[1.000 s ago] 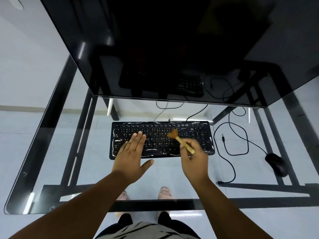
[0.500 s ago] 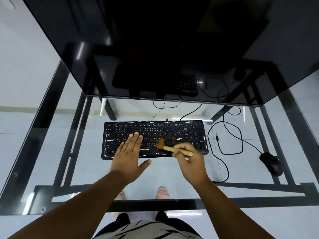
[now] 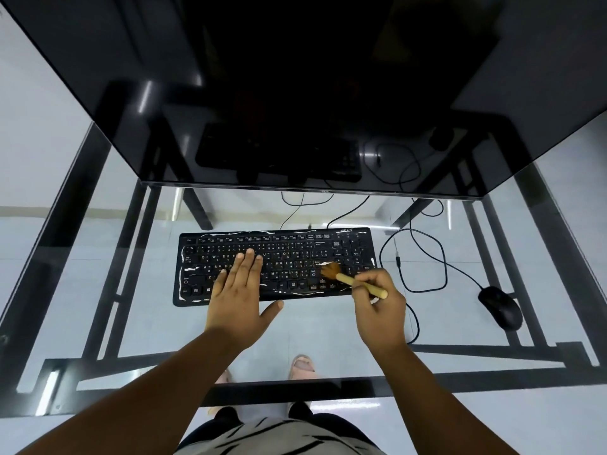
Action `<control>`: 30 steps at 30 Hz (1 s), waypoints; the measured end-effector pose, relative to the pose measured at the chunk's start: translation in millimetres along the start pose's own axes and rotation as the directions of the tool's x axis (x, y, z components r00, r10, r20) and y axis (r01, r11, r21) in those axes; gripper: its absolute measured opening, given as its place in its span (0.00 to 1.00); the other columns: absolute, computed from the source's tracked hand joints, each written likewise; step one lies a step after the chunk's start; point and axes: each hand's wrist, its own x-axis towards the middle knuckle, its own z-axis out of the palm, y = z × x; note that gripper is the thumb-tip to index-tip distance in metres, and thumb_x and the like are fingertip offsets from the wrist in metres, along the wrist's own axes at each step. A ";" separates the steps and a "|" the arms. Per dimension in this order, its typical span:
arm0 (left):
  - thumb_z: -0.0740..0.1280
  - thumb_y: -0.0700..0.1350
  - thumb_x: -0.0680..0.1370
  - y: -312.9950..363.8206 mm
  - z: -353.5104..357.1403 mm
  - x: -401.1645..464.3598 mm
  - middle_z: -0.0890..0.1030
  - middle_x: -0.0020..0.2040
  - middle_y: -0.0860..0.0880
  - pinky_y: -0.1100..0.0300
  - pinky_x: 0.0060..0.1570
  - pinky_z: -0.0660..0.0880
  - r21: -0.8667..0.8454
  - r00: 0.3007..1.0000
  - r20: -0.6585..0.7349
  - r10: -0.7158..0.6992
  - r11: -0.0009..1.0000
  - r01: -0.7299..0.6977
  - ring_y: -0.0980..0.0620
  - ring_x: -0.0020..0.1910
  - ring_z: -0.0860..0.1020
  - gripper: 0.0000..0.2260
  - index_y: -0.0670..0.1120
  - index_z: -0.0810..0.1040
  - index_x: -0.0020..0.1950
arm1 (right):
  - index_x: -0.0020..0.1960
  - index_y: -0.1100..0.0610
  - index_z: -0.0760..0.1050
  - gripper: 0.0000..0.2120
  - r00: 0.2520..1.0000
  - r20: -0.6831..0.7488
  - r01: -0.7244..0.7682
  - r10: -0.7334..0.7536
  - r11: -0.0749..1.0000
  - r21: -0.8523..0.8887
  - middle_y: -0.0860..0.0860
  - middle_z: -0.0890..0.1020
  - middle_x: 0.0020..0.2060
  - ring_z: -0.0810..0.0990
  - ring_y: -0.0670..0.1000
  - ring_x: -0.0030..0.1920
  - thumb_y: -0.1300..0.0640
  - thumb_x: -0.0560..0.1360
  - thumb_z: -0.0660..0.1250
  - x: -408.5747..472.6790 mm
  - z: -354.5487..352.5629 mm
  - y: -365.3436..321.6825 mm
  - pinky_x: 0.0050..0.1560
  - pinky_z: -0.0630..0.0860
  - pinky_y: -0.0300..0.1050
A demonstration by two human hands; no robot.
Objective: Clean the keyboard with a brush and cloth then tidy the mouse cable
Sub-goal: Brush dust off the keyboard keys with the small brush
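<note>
A black keyboard (image 3: 289, 254) streaked with white marks lies on the glass desk (image 3: 328, 326). My left hand (image 3: 241, 292) rests flat on its left half, fingers straight. My right hand (image 3: 377, 308) grips a small brush (image 3: 351, 279) with a pale wooden handle; its brown bristles touch the keys near the keyboard's right side. A black mouse (image 3: 501, 307) sits at the right, and its loose black cable (image 3: 423, 257) loops between mouse and keyboard. No cloth is in sight.
A large dark monitor (image 3: 295, 93) overhangs the back of the desk, just behind the keyboard. The black desk frame (image 3: 492, 349) and my feet show through the glass. More thin cables (image 3: 299, 205) trail behind the keyboard.
The brush has swept from the keyboard's middle to its right side. My left hand stays flat on the left keys. The camera view has shifted slightly.
</note>
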 end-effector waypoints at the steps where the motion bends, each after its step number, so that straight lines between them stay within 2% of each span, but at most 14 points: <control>1: 0.47 0.70 0.75 2.7 0.2 1.3 0.42 0.80 0.50 0.51 0.74 0.41 0.007 1.000 0.011 0.013 1.000 -0.013 0.52 0.78 0.41 0.40 0.47 0.44 0.80 | 0.41 0.50 0.75 0.11 1.000 0.030 -0.002 0.003 1.000 -0.010 0.44 0.79 0.31 0.72 0.46 0.28 0.66 0.73 0.65 0.1 -3.1 2.0 0.27 0.68 0.41; 2: 0.45 0.70 0.74 5.1 -0.2 2.9 0.41 0.80 0.50 0.52 0.74 0.40 0.010 1.000 0.019 0.022 1.000 -0.023 0.52 0.78 0.40 0.41 0.47 0.43 0.79 | 0.40 0.50 0.74 0.10 0.999 0.039 -0.009 0.010 0.999 -0.040 0.45 0.78 0.30 0.71 0.46 0.26 0.65 0.73 0.65 -0.1 -6.3 3.9 0.27 0.68 0.42; 4: 0.41 0.71 0.73 10.7 -0.5 6.2 0.39 0.79 0.51 0.53 0.74 0.38 0.005 0.999 0.027 0.032 0.999 -0.032 0.53 0.77 0.38 0.42 0.47 0.41 0.79 | 0.41 0.50 0.74 0.09 0.998 -0.043 -0.048 0.044 0.995 -0.092 0.45 0.77 0.27 0.69 0.45 0.24 0.64 0.73 0.65 1.7 -13.1 7.9 0.27 0.67 0.42; 6: 0.39 0.71 0.72 15.3 -0.3 8.2 0.37 0.79 0.52 0.53 0.74 0.38 0.008 0.998 0.044 0.042 0.999 -0.042 0.54 0.77 0.37 0.42 0.48 0.39 0.79 | 0.41 0.51 0.74 0.10 0.992 -0.111 -0.067 0.064 0.997 -0.031 0.44 0.77 0.28 0.70 0.44 0.26 0.65 0.74 0.64 4.5 -18.8 8.9 0.28 0.67 0.41; 8: 0.38 0.71 0.71 19.5 1.4 9.8 0.36 0.78 0.52 0.53 0.74 0.38 0.011 0.996 0.069 0.053 0.998 -0.054 0.54 0.77 0.36 0.43 0.48 0.38 0.79 | 0.42 0.51 0.75 0.10 0.998 -0.053 -0.042 0.043 0.999 0.009 0.44 0.79 0.32 0.71 0.45 0.28 0.66 0.74 0.65 7.1 -22.2 7.3 0.28 0.68 0.41; 10: 0.39 0.72 0.71 21.4 2.6 10.3 0.35 0.78 0.52 0.53 0.74 0.39 0.010 0.995 0.081 0.054 0.998 -0.055 0.53 0.76 0.35 0.43 0.48 0.38 0.79 | 0.42 0.50 0.75 0.09 1.000 0.007 -0.029 0.029 0.998 -0.049 0.44 0.80 0.33 0.72 0.47 0.28 0.65 0.75 0.65 7.9 -23.2 8.4 0.27 0.69 0.42; 12: 0.44 0.71 0.74 23.3 3.1 10.4 0.35 0.78 0.51 0.52 0.74 0.39 0.011 0.996 0.078 0.049 0.999 -0.050 0.53 0.77 0.35 0.41 0.48 0.40 0.79 | 0.43 0.49 0.75 0.08 0.995 -0.086 -0.049 0.042 0.996 -0.072 0.44 0.80 0.33 0.73 0.48 0.28 0.63 0.75 0.65 10.6 -24.3 10.9 0.29 0.70 0.44; 14: 0.47 0.70 0.75 24.4 2.2 10.6 0.35 0.78 0.52 0.53 0.74 0.38 0.005 0.996 0.073 0.046 0.999 -0.047 0.53 0.77 0.36 0.40 0.48 0.41 0.79 | 0.45 0.50 0.75 0.07 0.988 -0.152 -0.044 0.041 0.999 -0.017 0.44 0.80 0.34 0.73 0.47 0.29 0.62 0.76 0.65 14.0 -25.2 8.5 0.31 0.72 0.43; 18: 0.47 0.70 0.74 22.6 2.4 10.9 0.36 0.78 0.52 0.53 0.74 0.39 0.002 0.996 0.078 0.053 0.999 -0.053 0.54 0.77 0.36 0.41 0.48 0.42 0.79 | 0.47 0.51 0.77 0.06 0.998 0.053 0.031 -0.029 0.999 -0.020 0.44 0.81 0.36 0.76 0.46 0.33 0.62 0.77 0.67 19.8 -19.7 3.4 0.31 0.70 0.35; 19: 0.46 0.71 0.74 22.2 2.9 10.8 0.37 0.78 0.52 0.53 0.74 0.40 -0.007 0.996 0.076 0.051 0.999 -0.051 0.53 0.77 0.36 0.41 0.48 0.42 0.80 | 0.47 0.51 0.77 0.06 0.998 0.052 0.032 -0.029 0.998 -0.051 0.44 0.81 0.35 0.75 0.45 0.33 0.61 0.77 0.67 21.2 -18.4 5.3 0.30 0.70 0.35; 22: 0.44 0.73 0.73 22.9 3.7 11.0 0.38 0.78 0.53 0.52 0.75 0.41 -0.034 0.996 0.076 0.043 0.999 -0.040 0.54 0.77 0.37 0.43 0.48 0.44 0.80 | 0.48 0.51 0.76 0.04 0.995 -0.101 -0.024 0.020 0.999 -0.036 0.45 0.81 0.35 0.76 0.45 0.33 0.60 0.77 0.66 24.5 -20.4 9.1 0.31 0.71 0.35; 25: 0.43 0.73 0.72 23.4 3.6 10.7 0.38 0.78 0.52 0.52 0.75 0.41 -0.023 0.996 0.076 0.043 0.999 -0.041 0.54 0.77 0.37 0.43 0.48 0.44 0.80 | 0.46 0.52 0.76 0.05 0.999 -0.036 -0.010 0.011 0.999 0.038 0.47 0.81 0.34 0.77 0.50 0.33 0.62 0.76 0.67 22.0 -25.9 8.0 0.32 0.72 0.42; 27: 0.43 0.73 0.72 23.1 3.7 10.9 0.38 0.78 0.52 0.52 0.75 0.42 -0.027 0.997 0.069 0.040 0.999 -0.039 0.53 0.77 0.38 0.43 0.48 0.44 0.80 | 0.43 0.51 0.76 0.07 1.000 0.021 0.007 -0.006 0.999 -0.033 0.44 0.81 0.32 0.74 0.49 0.29 0.63 0.75 0.67 17.8 -29.7 10.9 0.28 0.70 0.42; 30: 0.42 0.73 0.71 24.1 4.2 10.3 0.38 0.79 0.52 0.52 0.75 0.42 -0.021 0.997 0.075 0.035 0.999 -0.034 0.53 0.77 0.38 0.44 0.48 0.44 0.80 | 0.42 0.50 0.75 0.09 0.993 -0.111 -0.050 0.043 0.997 -0.062 0.44 0.79 0.30 0.71 0.46 0.26 0.63 0.75 0.65 15.8 -37.3 18.7 0.28 0.69 0.42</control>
